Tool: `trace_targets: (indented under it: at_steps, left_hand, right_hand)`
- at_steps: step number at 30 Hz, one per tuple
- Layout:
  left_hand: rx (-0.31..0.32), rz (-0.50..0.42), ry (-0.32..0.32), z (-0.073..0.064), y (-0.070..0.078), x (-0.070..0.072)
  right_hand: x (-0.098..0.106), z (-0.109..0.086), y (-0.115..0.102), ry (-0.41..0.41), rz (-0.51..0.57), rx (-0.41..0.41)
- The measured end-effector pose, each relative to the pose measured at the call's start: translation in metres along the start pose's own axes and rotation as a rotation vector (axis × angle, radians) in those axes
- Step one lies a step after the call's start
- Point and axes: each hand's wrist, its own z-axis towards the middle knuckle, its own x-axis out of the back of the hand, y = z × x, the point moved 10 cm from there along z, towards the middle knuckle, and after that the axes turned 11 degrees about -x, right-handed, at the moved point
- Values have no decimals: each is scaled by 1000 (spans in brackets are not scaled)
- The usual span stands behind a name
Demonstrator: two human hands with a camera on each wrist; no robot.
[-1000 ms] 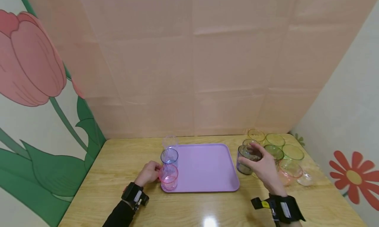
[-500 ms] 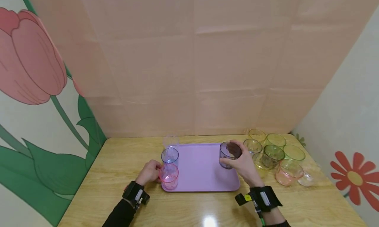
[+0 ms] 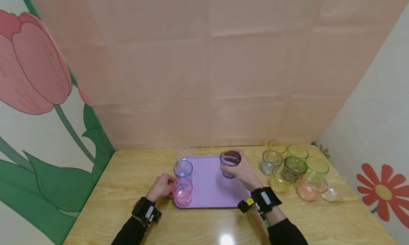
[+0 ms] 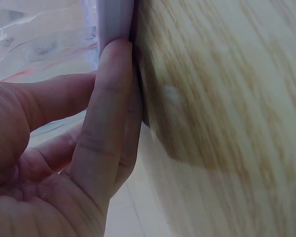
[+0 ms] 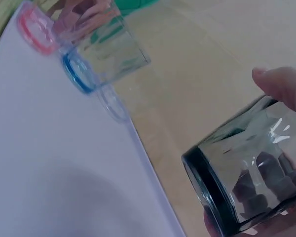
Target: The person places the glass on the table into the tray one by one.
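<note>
My right hand [image 3: 244, 172] grips a dark grey glass [image 5: 241, 158] round its side, above the far part of the purple tray [image 3: 211, 195]. In the right wrist view the fingers show through the clear wall of the glass. At the tray's left edge my left hand [image 3: 161, 185] pinches the rim, fingertips close beside a pink-rimmed glass [image 3: 182, 197]. Behind that glass on the tray's left side come a blue-rimmed glass [image 3: 183, 169] and a faint clear one [image 3: 184, 153], forming a row.
Several glasses crowd the table's right side, among them a dark green one [image 3: 294, 171], a yellow one [image 3: 279, 184], a pink-orange one [image 3: 310, 191] and a grey-rimmed one [image 3: 271, 164]. A pinkish-beige backdrop [image 3: 209, 78] rises behind the wooden table [image 3: 191, 227].
My right hand has carried the dark grey glass leftward from the group at the right to over the tray. My left hand has stayed at the tray's left edge.
</note>
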Motion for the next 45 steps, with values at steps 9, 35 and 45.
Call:
trace_targets:
  at_steps: [9,35,45]
  left_hand:
    - [-5,11,5,-1,4,2]
    - [-22,3,11,-4,3,-2]
    - [-20,-16,10,-4,4,-2]
  right_hand:
    - [-29,22,7,-7,-44,-18]
    - [-81,76,24,-13,-157,-25]
    - [-85,86,26,12,-176,14]
